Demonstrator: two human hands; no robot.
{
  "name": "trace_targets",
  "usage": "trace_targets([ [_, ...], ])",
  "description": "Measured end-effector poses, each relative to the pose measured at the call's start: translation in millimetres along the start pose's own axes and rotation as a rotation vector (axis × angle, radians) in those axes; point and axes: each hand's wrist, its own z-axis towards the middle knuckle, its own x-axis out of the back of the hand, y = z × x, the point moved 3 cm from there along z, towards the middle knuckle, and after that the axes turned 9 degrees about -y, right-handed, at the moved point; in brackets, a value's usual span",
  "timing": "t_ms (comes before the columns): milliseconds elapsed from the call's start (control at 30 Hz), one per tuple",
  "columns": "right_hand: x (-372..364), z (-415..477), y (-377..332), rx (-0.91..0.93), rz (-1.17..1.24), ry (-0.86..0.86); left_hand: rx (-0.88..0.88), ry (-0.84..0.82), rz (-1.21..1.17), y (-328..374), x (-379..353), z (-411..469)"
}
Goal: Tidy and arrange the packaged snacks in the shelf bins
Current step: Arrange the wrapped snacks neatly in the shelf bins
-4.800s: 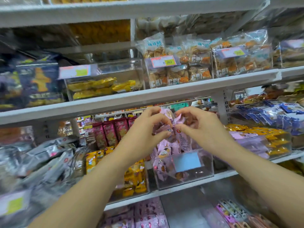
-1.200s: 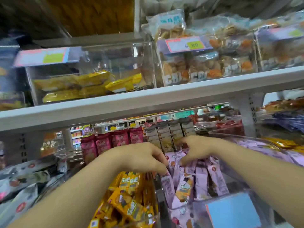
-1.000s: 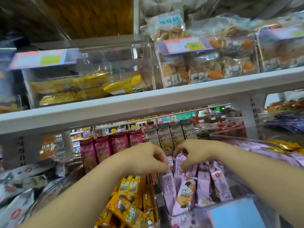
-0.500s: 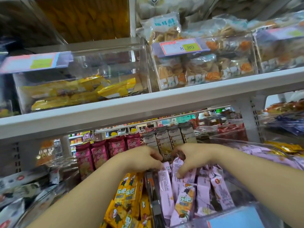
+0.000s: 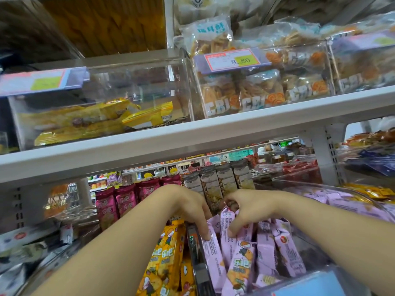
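Several pink snack packets (image 5: 265,251) stand upright in a clear bin (image 5: 303,283) on the lower shelf. My left hand (image 5: 188,208) reaches into the bin's left side, its fingers curled over the top of the leftmost pink packet (image 5: 212,253). My right hand (image 5: 250,210) is just to the right, its thumb and fingers pinching the top of a neighbouring pink packet (image 5: 227,223). Orange-yellow packets (image 5: 166,257) fill the bin to the left.
The white upper shelf (image 5: 192,137) runs just above my hands, carrying a clear bin of yellow bars (image 5: 96,122) and a bin of CBI crisps (image 5: 263,90). Magenta packets (image 5: 126,201) and grey packets (image 5: 222,182) stand behind. More pink packets (image 5: 342,204) lie to the right.
Both hands have dropped from holding a packet above the bin down into it. In the last second they have kept shifting the tops of the pink packets, and the view has come closer.
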Motion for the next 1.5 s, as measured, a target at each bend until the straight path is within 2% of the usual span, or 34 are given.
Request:
trace_targets([
  [400,1.0,-12.8,-11.1,0.158,-0.018,0.008,-0.030,0.025,0.016,5.8,-0.9,-2.9],
  [667,5.7,-25.3,-14.1,0.202,-0.008,0.095,-0.104,0.104,-0.014,2.3,2.4,-11.2],
  [900,2.6,-43.6,-19.4,0.239,-0.033,0.159,-0.123,0.130,0.143,16.5,-1.9,-20.0],
  [1167,21.9,-72.7,-35.0,0.258,-0.073,0.332,-0.264,0.367,-0.048,14.4,6.0,-55.6],
  [1333,27.4,-97.5,-58.8,0.262,-0.186,0.390,-0.326,0.402,-0.277,18.4,1.5,-81.5],
  [1400,26.8,-110.3,-67.5,0.271,-0.245,0.423,-0.347,0.452,-0.254,22.9,-2.6,-94.5],
  [1500,26.3,-134.6,-81.1,0.301,-0.322,0.503,-0.367,0.611,-0.162,30.8,-9.9,-117.6],
])
